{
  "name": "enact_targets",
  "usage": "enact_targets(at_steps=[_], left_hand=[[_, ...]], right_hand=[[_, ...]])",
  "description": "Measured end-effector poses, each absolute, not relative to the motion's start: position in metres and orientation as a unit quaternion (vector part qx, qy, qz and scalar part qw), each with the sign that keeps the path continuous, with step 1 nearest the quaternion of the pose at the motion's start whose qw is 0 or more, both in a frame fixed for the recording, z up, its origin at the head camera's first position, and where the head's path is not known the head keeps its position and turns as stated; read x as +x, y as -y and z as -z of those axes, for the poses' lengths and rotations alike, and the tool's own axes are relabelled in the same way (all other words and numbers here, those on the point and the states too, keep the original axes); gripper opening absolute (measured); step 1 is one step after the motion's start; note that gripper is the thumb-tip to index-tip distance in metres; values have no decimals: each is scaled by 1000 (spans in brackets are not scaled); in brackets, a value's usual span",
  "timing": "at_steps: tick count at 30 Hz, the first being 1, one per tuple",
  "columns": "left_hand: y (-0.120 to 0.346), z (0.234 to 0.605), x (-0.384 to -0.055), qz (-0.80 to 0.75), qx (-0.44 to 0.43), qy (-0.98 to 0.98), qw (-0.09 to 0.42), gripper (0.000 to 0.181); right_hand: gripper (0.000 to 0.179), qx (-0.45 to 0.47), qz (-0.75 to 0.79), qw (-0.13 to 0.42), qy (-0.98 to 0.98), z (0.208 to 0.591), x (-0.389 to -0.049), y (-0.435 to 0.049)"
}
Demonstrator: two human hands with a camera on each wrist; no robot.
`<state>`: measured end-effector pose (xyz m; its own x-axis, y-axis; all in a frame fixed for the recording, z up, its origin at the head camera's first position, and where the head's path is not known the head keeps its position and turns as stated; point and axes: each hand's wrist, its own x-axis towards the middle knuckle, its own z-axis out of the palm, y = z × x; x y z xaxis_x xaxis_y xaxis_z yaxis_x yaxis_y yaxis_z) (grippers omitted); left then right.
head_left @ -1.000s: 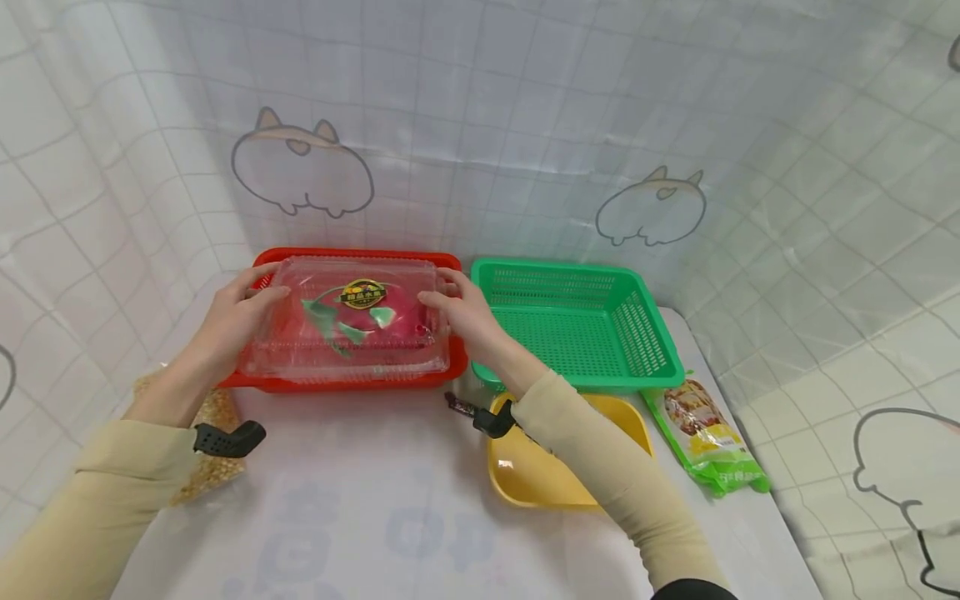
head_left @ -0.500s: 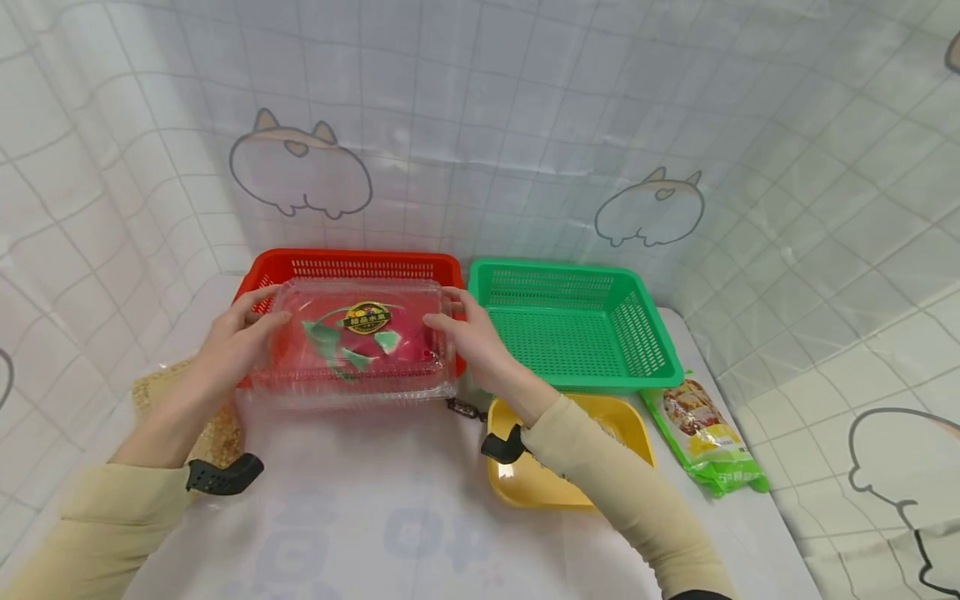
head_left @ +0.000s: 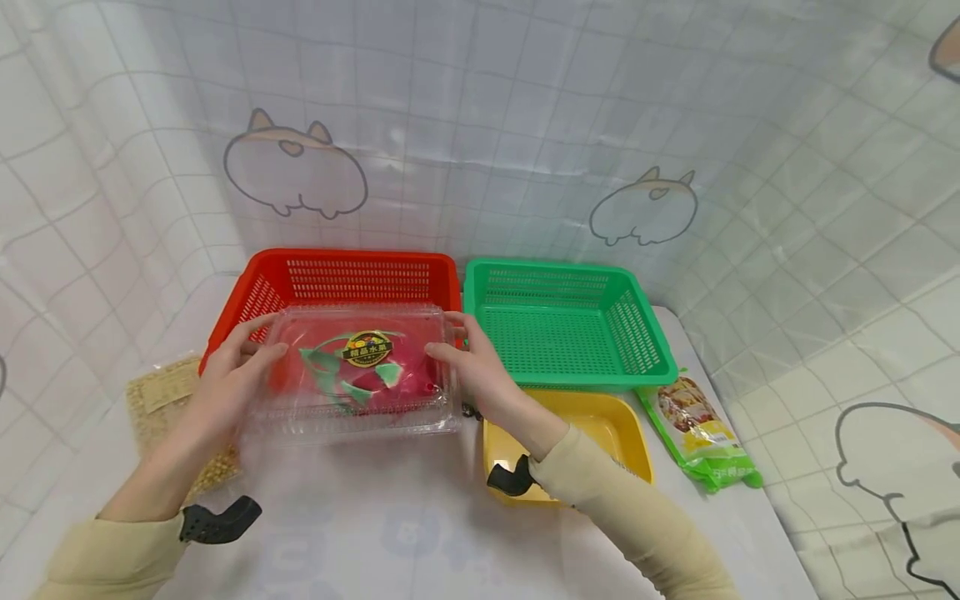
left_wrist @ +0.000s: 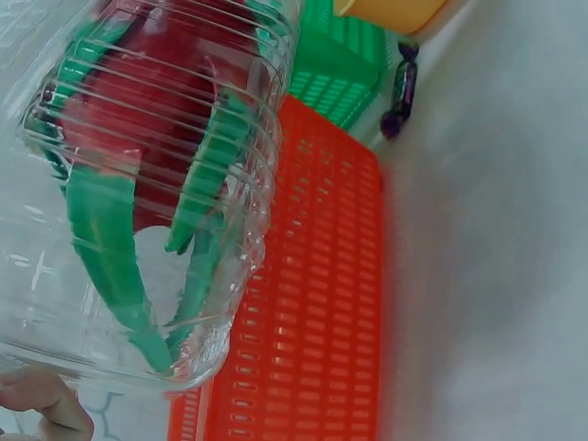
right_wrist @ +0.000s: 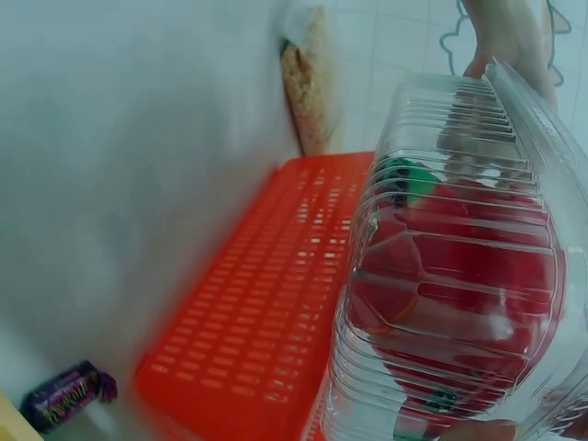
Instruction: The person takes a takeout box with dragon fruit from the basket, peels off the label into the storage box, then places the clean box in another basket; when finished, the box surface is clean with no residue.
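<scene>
Clear plastic box (head_left: 356, 371), gripped between your left hand (head_left: 234, 377) and right hand (head_left: 482, 372), is nearer you now, exposing more of the red basket (head_left: 352, 283).

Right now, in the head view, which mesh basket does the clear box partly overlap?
The red basket; the clear box overlaps its front, but not the green basket.

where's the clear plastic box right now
The clear plastic box is left of centre in the head view, held between the left hand and the right hand and hiding the near side of the red basket.
</scene>
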<state>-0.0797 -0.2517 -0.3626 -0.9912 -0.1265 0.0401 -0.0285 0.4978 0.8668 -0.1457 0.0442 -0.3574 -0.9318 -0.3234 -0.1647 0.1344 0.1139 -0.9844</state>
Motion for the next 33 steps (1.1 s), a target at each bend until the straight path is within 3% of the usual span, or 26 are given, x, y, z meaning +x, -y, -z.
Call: enact_targets(at_steps=[15,33], left_hand=[[244,379,-43,528,15,844,88,47],[248,421,-15,509,-11,861,6,53]], right_hand=[[58,-95,654,175,-730,367,-109,-57],[63,-106,601,195,-768,408,-88,-67]])
